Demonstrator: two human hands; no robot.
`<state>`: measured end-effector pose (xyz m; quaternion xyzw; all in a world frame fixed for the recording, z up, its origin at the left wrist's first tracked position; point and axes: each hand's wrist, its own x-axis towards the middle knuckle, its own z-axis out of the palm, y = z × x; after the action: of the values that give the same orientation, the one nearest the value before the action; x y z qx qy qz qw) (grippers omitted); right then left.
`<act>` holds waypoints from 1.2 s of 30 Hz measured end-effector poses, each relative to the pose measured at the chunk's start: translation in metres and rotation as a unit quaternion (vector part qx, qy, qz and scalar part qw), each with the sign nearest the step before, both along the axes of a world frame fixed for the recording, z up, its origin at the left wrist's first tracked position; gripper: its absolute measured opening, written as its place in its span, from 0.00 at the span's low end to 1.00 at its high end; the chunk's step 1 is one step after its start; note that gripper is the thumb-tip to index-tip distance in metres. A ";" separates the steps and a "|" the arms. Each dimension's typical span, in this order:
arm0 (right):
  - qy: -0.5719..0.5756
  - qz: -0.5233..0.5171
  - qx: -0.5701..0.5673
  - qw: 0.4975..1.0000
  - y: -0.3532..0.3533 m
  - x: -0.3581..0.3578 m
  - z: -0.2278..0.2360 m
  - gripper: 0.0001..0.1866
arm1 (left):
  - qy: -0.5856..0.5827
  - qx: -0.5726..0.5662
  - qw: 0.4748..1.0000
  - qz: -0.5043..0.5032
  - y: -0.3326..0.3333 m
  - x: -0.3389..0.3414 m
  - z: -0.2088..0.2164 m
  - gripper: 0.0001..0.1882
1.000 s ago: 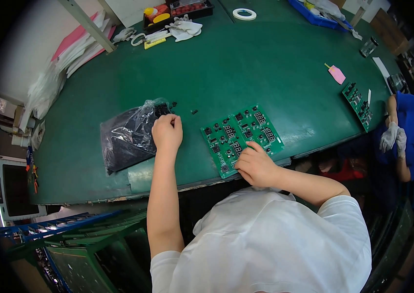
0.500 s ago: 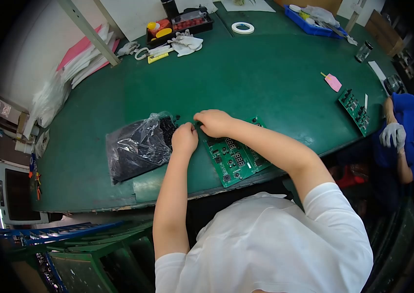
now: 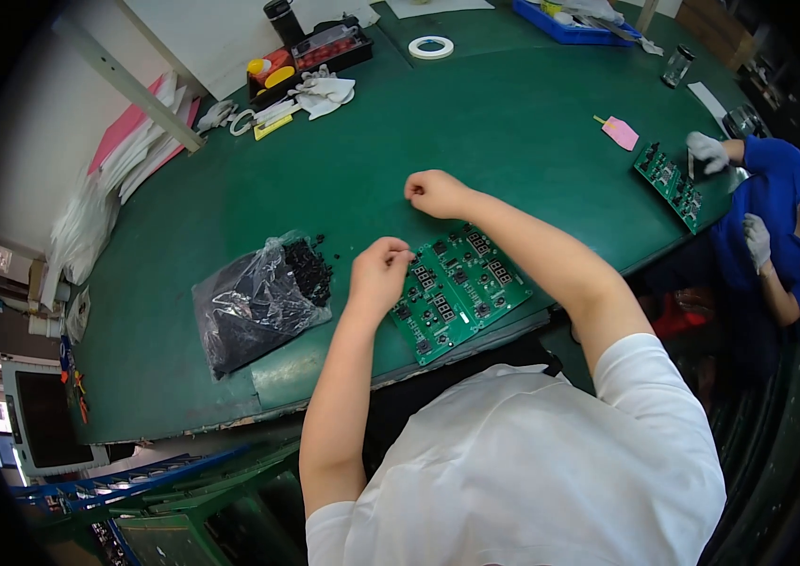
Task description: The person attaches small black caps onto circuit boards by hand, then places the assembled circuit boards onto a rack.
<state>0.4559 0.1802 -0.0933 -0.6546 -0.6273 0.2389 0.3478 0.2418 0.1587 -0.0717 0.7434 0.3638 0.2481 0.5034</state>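
A green circuit board [image 3: 462, 324] with several digit displays and small black parts lies near the table's front edge. At its far left corner is my left hand [image 3: 380, 274], thumb and fingertips pinched together; anything between them is too small to make out. My right hand [image 3: 438, 194] hovers beyond the board's far edge with its fingers curled in, hiding whatever they may hold. Left of the board rests a clear plastic bag [image 3: 254, 307] full of tiny black pieces [image 3: 308, 269], its mouth toward my left hand. A few loose pieces lie beside that mouth.
A co-worker in blue with white gloves [image 3: 708, 151] sits at the right, one glove beside another circuit board [image 3: 669, 187]. A pink tag [image 3: 620, 133], a tape roll [image 3: 431, 47], a blue tray [image 3: 575, 26], a black tray [image 3: 332, 50] and gloves [image 3: 325, 95] lie farther back.
My hands have come apart from each other. The left has shifted onto the board's corner, the right away beyond the board. The co-worker's gloved hand has reached to the other board.
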 end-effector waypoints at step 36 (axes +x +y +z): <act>-0.238 0.053 0.037 0.969 -0.100 0.011 0.006 0.04 | 0.149 0.336 0.929 -0.025 0.006 0.060 -0.010 0.06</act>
<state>0.4664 0.0805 -0.0877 -0.6455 -0.7339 0.0709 0.1993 0.3019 0.1647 -0.0821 0.9067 0.3110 0.2291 0.1697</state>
